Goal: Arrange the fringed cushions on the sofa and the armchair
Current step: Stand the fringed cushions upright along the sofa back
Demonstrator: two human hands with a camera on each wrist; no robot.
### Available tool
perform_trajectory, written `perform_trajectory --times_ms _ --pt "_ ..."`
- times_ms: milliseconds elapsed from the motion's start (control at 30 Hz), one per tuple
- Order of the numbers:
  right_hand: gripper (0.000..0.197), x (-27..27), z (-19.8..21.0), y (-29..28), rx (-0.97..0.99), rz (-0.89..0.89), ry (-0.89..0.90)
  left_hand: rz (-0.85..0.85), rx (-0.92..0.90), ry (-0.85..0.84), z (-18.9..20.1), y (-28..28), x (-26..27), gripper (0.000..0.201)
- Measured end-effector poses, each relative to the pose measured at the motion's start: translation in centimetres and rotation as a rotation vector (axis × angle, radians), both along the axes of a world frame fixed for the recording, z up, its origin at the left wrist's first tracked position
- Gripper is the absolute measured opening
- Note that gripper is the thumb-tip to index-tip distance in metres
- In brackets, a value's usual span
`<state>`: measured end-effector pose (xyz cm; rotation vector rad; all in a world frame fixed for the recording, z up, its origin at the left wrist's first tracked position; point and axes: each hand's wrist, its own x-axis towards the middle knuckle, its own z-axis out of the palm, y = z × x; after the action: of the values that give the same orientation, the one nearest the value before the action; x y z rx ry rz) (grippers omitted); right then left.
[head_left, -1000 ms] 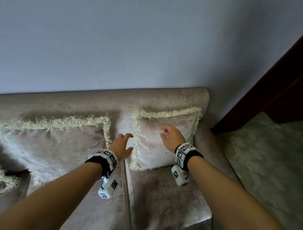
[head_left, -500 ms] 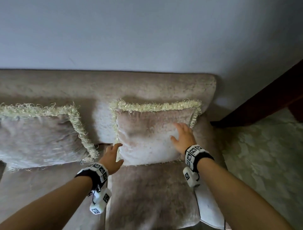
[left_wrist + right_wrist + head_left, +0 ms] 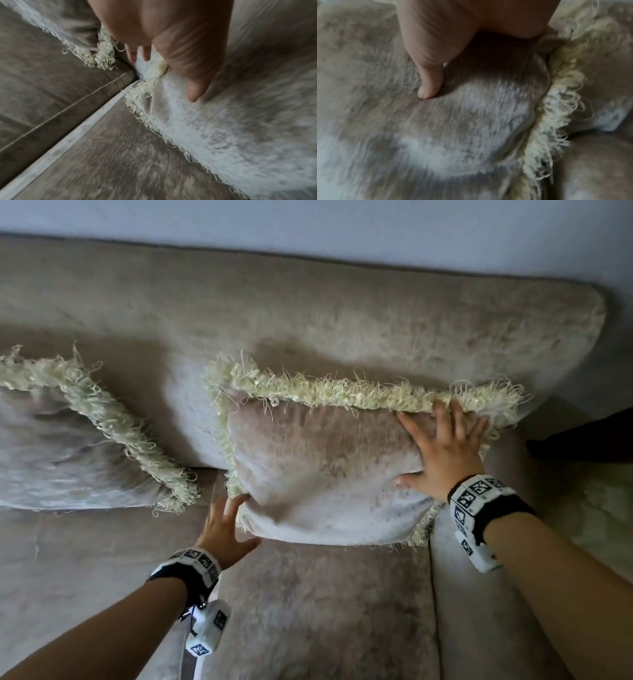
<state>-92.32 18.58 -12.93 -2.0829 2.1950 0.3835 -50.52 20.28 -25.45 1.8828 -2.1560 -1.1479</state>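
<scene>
A pale grey-blue wall [image 3: 308, 220] stood behind a beige velvet sofa [image 3: 308, 313], whose backrest ran across the head view above two seat cushions split by a seam. At the far right a patterned pale carpet [image 3: 603, 508] and a dark wooden piece [image 3: 582, 440] showed beyond the sofa arm.

Two fringed cushions leaned against the backrest, well apart. The left fringed cushion [image 3: 61, 446] lay tilted, partly cut off by the picture edge. The right fringed cushion [image 3: 322, 467] stood on the right seat cushion near the sofa arm, its cream fringe [image 3: 359, 395] along the top edge.

The right hand [image 3: 442, 453] lay flat on the upper right part of this cushion's face, its fingers [image 3: 442, 419] spread and straight, the tips reaching the fringe, the thumb pressed into the fabric. The left hand [image 3: 222, 529] met the cushion's lower left corner; the left wrist view showed the thumb on the front face and fingers [image 3: 132, 55] behind the fringed edge, pinching that corner. Both wrists wore black bands with white marker blocks [image 3: 479, 494].
</scene>
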Motion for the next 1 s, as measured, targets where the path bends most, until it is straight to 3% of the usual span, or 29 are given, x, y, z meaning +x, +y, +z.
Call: perform_trajectory --times_ms 133,233,300,400,533,633,833,933,1000 --pt "0.111 0.4 -3.2 0.6 -0.182 -0.035 -0.014 0.097 -0.137 0.093 -5.5 -0.5 -1.4 0.106" --pt "0.101 0.5 -4.6 1.3 -0.314 -0.021 -0.034 0.144 -0.085 0.092 -9.1 -0.1 -1.8 0.131" --pt "0.097 0.5 -5.1 1.6 -0.366 -0.017 -0.038 0.123 -0.056 0.09 -10.9 0.1 -1.4 0.128" --pt "0.088 0.7 -5.2 2.1 -0.413 0.008 -0.053 0.134 -0.112 0.215 -12.0 -0.6 -1.3 0.103" --pt "0.084 0.7 -5.0 2.8 -0.443 0.022 -0.061 0.2 -0.178 0.408 -10.4 -0.8 -2.8 0.082" --pt "0.082 0.8 -4.5 3.3 -0.445 0.039 -0.095 0.199 -0.143 0.408 -8.6 -0.3 -2.7 0.074" --pt "0.085 0.1 -1.4 5.5 -0.453 -0.087 -0.146 0.045 -0.241 0.379 -5.3 -0.4 -0.6 0.096" --pt "0.085 -1.0 0.1 6.7 -0.428 -0.201 -0.188 -0.044 -0.359 0.376 -1.5 -2.4 0.7 0.105" --pt "0.082 -1.2 1.0 7.1 -0.433 -0.272 -0.223 -0.155 -0.477 0.4 1.9 -4.2 1.5 0.099"
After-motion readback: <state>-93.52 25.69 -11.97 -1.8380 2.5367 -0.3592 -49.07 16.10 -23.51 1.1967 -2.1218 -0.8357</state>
